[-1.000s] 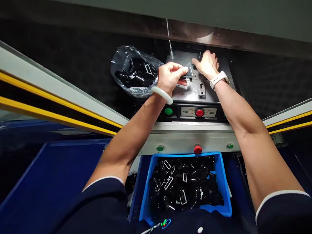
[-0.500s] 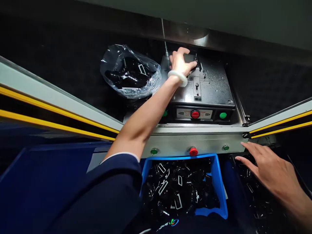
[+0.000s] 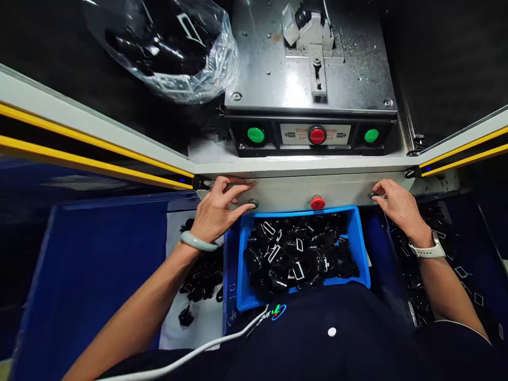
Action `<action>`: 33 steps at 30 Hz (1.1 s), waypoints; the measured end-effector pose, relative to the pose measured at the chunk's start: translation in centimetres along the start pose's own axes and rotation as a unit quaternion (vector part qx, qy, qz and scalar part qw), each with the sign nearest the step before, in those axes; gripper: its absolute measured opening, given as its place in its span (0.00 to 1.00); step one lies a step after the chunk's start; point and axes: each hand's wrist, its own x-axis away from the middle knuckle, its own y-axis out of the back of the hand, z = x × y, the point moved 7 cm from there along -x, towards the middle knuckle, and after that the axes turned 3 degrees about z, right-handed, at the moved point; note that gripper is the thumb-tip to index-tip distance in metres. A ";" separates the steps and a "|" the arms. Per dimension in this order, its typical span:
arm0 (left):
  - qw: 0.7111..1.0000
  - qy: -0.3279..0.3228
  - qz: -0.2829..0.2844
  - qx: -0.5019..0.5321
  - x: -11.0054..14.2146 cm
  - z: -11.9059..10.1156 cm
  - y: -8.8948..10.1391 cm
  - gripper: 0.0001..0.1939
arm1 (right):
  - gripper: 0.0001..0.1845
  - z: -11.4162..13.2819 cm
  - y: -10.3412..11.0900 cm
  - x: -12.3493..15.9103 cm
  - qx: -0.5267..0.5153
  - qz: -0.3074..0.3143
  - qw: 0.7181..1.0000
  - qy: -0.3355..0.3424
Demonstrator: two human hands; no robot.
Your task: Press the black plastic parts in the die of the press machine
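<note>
My left hand [image 3: 218,209] is at the front panel [image 3: 281,191], thumb tip at the left green button [image 3: 253,203] and fingers apart along the panel. At the other end, my right hand [image 3: 399,206] has its thumb and forefinger apart at the right green button [image 3: 372,196]. Neither hand holds a loose object. Beyond them sits a metal machine plate [image 3: 262,69] with a light grey fixture [image 3: 315,34] on it. A black part [image 3: 303,16] is seated at the fixture; its far end is cut off by the frame's top edge.
A blue bin [image 3: 245,296] of glossy black parts stands below the panel. A red button [image 3: 317,202] sticks out mid-panel. Upper left lies a clear bag [image 3: 222,74] of black parts. Yellow-striped side frames [image 3: 99,164] flank the opening. More black parts [image 3: 204,275] lie at left.
My left hand has left the fixture and come back to the left panel button. My right hand has moved in to the right one. The view has tilted down.
</note>
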 end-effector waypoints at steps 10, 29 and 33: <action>0.995 -0.004 -0.005 -0.101 0.4 -3.2 -0.2 0.18 | 0.10 3.7 -1.9 2.5 0.112 -0.042 0.993 0.002; 0.925 -0.176 0.244 -0.232 4.0 -14.0 -12.9 0.15 | 0.22 10.2 -14.8 7.6 0.132 0.225 0.962 0.075; 0.929 -0.190 0.224 -0.225 3.7 -14.4 -13.0 0.13 | 0.20 9.9 -13.6 7.6 0.132 0.203 0.968 0.069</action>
